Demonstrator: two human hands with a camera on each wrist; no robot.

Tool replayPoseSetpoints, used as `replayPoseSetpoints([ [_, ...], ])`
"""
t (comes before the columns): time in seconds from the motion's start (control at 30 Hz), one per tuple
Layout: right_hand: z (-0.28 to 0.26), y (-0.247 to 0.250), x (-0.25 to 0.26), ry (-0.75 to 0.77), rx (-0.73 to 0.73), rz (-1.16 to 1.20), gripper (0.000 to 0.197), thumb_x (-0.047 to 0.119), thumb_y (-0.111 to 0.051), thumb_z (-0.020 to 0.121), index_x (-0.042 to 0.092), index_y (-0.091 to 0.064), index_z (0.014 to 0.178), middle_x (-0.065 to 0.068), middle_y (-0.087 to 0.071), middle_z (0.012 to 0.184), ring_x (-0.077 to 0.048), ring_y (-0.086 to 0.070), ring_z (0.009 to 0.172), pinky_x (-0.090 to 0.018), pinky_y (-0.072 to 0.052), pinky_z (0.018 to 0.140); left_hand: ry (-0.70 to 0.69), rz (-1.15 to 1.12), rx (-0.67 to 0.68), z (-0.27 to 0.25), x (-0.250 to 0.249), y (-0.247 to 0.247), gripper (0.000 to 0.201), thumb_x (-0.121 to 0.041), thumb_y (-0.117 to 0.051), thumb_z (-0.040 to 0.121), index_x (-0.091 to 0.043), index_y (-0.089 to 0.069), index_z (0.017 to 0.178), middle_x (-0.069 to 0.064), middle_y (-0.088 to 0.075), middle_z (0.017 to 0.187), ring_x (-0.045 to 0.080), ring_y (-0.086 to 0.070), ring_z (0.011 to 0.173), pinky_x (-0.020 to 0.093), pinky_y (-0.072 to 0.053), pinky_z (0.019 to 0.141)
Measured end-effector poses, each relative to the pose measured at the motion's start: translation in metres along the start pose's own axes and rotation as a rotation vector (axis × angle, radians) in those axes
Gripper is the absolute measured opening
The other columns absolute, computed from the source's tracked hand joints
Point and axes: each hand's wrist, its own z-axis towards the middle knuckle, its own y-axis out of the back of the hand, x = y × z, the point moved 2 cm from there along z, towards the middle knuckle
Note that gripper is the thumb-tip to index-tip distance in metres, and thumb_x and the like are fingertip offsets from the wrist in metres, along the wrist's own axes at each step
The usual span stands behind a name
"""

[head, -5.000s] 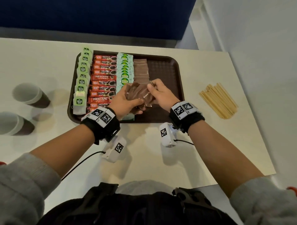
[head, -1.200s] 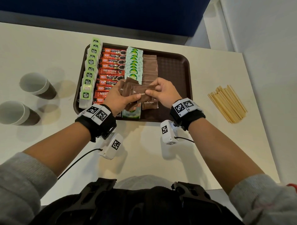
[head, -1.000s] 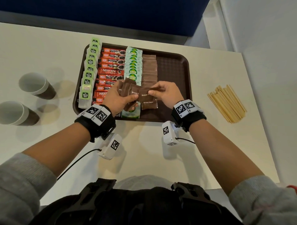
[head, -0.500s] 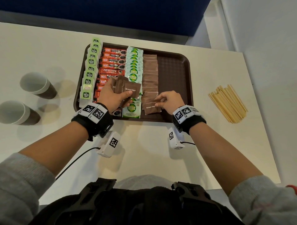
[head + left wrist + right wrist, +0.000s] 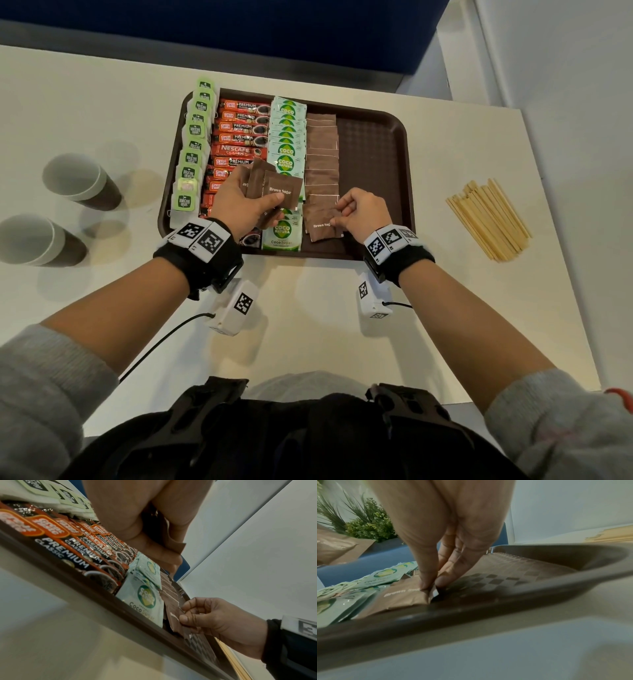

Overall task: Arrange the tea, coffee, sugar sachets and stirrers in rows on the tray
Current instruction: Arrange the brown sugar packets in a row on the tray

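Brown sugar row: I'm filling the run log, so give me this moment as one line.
left hand: holds spare sachets | right hand: pinches sachet at row's near end | tray | stirrers: on table

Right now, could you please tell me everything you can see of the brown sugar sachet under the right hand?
The brown sugar sachet is a flat, square, matte brown paper packet printed "Brown Sugar" in white. It lies slightly askew at the near end of the brown sachet row on the tray, beside the Coco Sugar sachet. The right hand pinches its right edge between thumb and fingertips; that edge is lifted and curled, showing a pale underside.
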Motion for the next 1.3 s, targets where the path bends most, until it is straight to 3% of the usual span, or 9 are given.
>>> replayPoseSetpoints([
  [0.27, 0.002, -0.003, -0.004, -0.040, -0.018, 0.014, 0.022, 0.010, -0.080, 0.072, 0.016, -0.061, 0.084, 0.004, -0.057, 0.069, -0.001, -0.051, 0.061, -0.002, -0.038, 0.053, 0.010, 0.007, 0.003, 0.000, -0.001, -0.002, 0.031, 0.003, -0.065, 0.084, -0.022, -0.048, 0.091, 0.006, -0.067, 0.086, 0.015, -0.065, 0.049, 0.027, -0.055, 0.048],
  [0.47, 0.001, -0.003, -0.002, -0.046, -0.024, 0.026, 0.023, 0.013, -0.081, 0.072, 0.017, -0.060, 0.082, 0.001, -0.059, 0.073, -0.007, -0.054, 0.066, -0.007, -0.039, 0.059, 0.017, 0.003, 0.022, 0.000, -0.001, -0.003, 0.033, 0.002, -0.066, 0.084, -0.025, -0.049, 0.093, 0.006, -0.068, 0.087, 0.016, -0.067, 0.051, 0.026, -0.056, 0.047],
  [0.73, -0.003, 0.008, 0.014, 0.028, -0.123, 0.060, 0.018, 0.029, -0.074, 0.079, 0.015, -0.063, 0.085, 0.005, -0.058, 0.073, -0.002, -0.050, 0.063, -0.012, -0.039, 0.060, 0.014, -0.003, 0.055, -0.002, 0.000, -0.006, 0.033, 0.002, -0.070, 0.081, -0.023, -0.052, 0.093, 0.010, -0.068, 0.090, 0.014, -0.067, 0.053, 0.024, -0.053, 0.046],
  [0.83, -0.007, 0.013, 0.035, 0.107, -0.074, 0.141, 0.024, 0.039, -0.069, 0.082, 0.017, -0.067, 0.092, 0.009, -0.062, 0.080, 0.001, -0.054, 0.069, -0.006, -0.043, 0.063, 0.015, 0.026, 0.055, -0.002, 0.002, -0.006, 0.036, -0.006, -0.078, 0.075, -0.026, -0.055, 0.094, 0.011, -0.070, 0.094, 0.027, -0.068, 0.066, 0.032, -0.056, 0.058],
  [0.9, -0.008, 0.012, 0.047, 0.127, 0.048, 0.226, 0.027, 0.035, -0.072, 0.080, 0.016, -0.068, 0.099, 0.009, -0.062, 0.080, -0.001, -0.058, 0.069, -0.011, -0.050, 0.065, 0.017, 0.068, 0.059, -0.004, 0.003, -0.006, 0.041, -0.016, -0.083, 0.067, -0.029, -0.057, 0.096, 0.013, -0.070, 0.102, 0.034, -0.068, 0.081, 0.041, -0.054, 0.071],
  [1.0, -0.008, 0.008, 0.053, 0.145, 0.143, 0.255, 0.024, 0.019, -0.076, 0.077, 0.012, -0.068, 0.099, 0.000, -0.063, 0.080, -0.011, -0.062, 0.071, -0.024, -0.056, 0.068, 0.002, 0.068, 0.071, -0.005, 0.004, -0.008, 0.041, -0.013, -0.083, 0.070, -0.027, -0.056, 0.097, 0.014, -0.069, 0.105, 0.032, -0.067, 0.083, 0.036, -0.055, 0.067],
  [1.13, -0.009, 0.012, 0.046, 0.148, 0.160, 0.256, 0.012, 0.010, -0.071, 0.081, 0.013, -0.065, 0.091, 0.000, -0.062, 0.073, -0.011, -0.062, 0.062, -0.017, -0.054, 0.061, -0.010, 0.067, 0.053, -0.006, 0.004, -0.007, 0.029, -0.013, -0.074, 0.081, -0.028, -0.055, 0.095, 0.015, -0.068, 0.108, 0.034, -0.067, 0.086, 0.043, -0.057, 0.074],
  [1.23, -0.009, 0.019, 0.032, 0.127, 0.152, 0.139, 0.019, 0.015, -0.070, 0.083, 0.005, -0.066, 0.099, 0.003, -0.061, 0.070, -0.010, -0.059, 0.060, -0.018, -0.052, 0.065, 0.016, 0.043, 0.028, -0.006, 0.003, -0.006, 0.017, -0.014, -0.063, 0.090, -0.026, -0.052, 0.092, 0.015, -0.067, 0.100, 0.026, -0.067, 0.076, 0.035, -0.058, 0.058],
  [1.3, -0.010, 0.023, 0.023, 0.117, 0.167, 0.003, 0.020, 0.020, -0.067, 0.086, 0.009, -0.066, 0.102, 0.006, -0.059, 0.068, -0.008, -0.057, 0.060, -0.015, -0.048, 0.065, 0.021, 0.014, 0.027, -0.006, 0.002, -0.005, 0.014, -0.013, -0.057, 0.094, -0.025, -0.051, 0.091, 0.013, -0.064, 0.091, 0.022, -0.065, 0.070, 0.026, -0.054, 0.048],
])
